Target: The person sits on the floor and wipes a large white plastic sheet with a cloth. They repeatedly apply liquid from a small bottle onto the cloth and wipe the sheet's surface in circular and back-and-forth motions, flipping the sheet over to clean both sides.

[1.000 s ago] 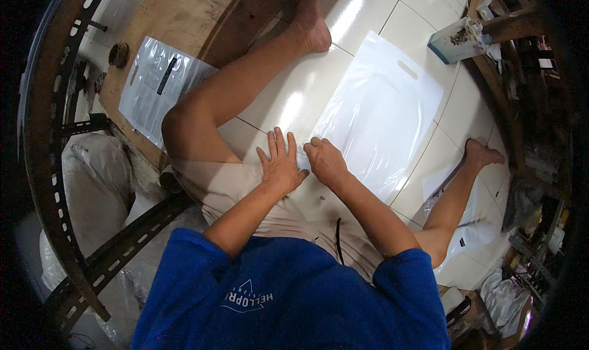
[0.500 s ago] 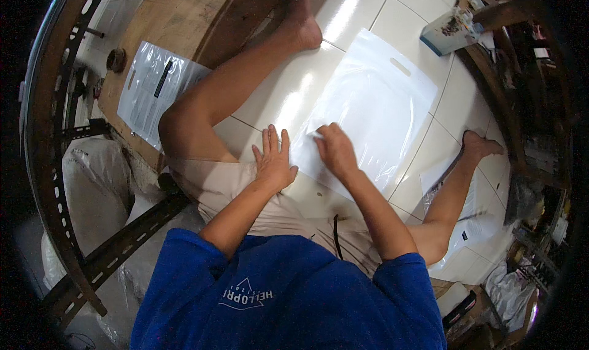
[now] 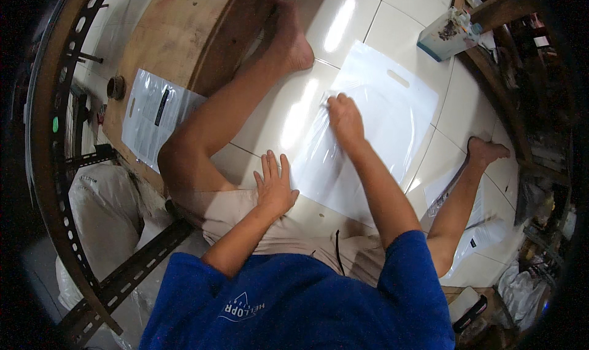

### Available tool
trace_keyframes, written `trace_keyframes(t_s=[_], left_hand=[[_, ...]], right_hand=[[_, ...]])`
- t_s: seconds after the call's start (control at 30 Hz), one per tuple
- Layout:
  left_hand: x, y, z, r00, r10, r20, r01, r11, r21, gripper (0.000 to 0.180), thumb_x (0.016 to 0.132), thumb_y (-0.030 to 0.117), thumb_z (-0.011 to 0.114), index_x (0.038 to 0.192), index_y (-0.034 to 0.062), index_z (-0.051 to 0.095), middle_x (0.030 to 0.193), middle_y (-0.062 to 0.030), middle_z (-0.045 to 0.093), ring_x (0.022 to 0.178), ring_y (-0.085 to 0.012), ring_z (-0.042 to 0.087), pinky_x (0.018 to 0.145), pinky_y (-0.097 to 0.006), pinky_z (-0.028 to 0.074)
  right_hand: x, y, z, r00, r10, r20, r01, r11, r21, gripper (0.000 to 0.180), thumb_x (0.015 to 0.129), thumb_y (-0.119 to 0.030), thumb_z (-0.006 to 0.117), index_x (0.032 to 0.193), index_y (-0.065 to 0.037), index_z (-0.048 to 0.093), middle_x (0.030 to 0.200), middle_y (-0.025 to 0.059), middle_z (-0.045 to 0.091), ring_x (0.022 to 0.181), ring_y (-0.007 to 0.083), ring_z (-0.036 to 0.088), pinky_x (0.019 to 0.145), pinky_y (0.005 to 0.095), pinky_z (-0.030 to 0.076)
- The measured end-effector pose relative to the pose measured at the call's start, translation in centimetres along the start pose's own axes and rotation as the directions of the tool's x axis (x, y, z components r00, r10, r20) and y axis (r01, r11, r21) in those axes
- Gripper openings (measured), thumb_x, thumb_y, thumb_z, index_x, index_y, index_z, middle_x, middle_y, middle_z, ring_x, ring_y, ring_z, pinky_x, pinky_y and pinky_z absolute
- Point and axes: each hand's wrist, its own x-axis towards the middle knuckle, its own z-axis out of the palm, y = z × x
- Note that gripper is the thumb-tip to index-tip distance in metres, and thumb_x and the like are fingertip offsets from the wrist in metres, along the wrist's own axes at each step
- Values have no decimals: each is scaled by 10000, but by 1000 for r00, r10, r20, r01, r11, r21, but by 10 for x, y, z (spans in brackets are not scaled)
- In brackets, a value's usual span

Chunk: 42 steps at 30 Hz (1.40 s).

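Observation:
A white plastic bag (image 3: 380, 129) with a die-cut handle slot lies flat on the tiled floor between my legs. My right hand (image 3: 347, 121) is closed and rests at the bag's left side. A small white wad (image 3: 327, 99) shows at its fingertips; whether it is cloth or tissue I cannot tell. My left hand (image 3: 275, 187) lies flat with fingers stretched out, nothing in it, next to the bag's lower left edge. Another printed bag (image 3: 146, 113) with a dark label lies on the wooden board, partly hidden by my left knee.
A wooden board (image 3: 175, 27) runs along the left. Slotted metal bars (image 3: 132, 276) frame wrapped bundles (image 3: 104, 209). A stained white container (image 3: 448, 35) stands at the far right. Under my right leg lies more clear plastic packaging (image 3: 481, 234). A tape roll (image 3: 115, 88) sits on the board.
My right hand has slid away from me along the bag's left side, the white wad still at its fingers. My left hand stays flat in place. The whole view has shifted slightly.

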Motion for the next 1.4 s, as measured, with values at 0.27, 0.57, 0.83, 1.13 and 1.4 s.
trace_keyframes(t_s=[0.27,0.57,0.83,1.13,1.4], left_hand=[[2,-3,-2,1000,13,17,-13,1000,-13,1027,812,291,732,1522,-20,57,1563,-323,-57,1460,-473,-36,1115,-679,128],[-1,-5,7,999,44,12,-43,999,-28,1027,814,289,729,1512,-50,58,1549,-355,-48,1446,-509,-44,1095,-706,134],[2,0,-3,997,65,-41,-62,996,62,931,826,345,703,1483,-71,191,1547,-347,64,1441,-499,75,1076,-700,204],[162,69,-125,584,742,-329,-708,664,242,734,896,289,626,1435,-90,300,1532,-258,272,1429,-399,250,1174,-479,223],[227,76,-113,584,798,-149,-632,562,534,746,928,404,499,1457,-75,283,1566,-230,217,1478,-347,151,1200,-506,101]], right_hand=[[49,31,-16,998,69,-1,-68,988,139,148,887,-146,550,929,-27,628,925,213,590,918,377,604,795,485,492],[-10,-9,14,995,-95,21,91,987,133,105,831,-70,532,923,-48,579,906,149,556,913,331,564,768,424,506],[85,48,-21,946,265,-188,-236,958,165,137,845,-89,642,950,-7,610,938,185,600,905,367,600,792,444,486],[29,65,-53,830,405,-383,-336,912,237,327,874,-78,598,1200,-57,584,1016,192,594,927,367,592,810,430,492],[49,63,-15,960,198,-196,-167,972,166,100,797,-48,591,888,-49,634,872,158,581,839,343,600,716,435,523]])
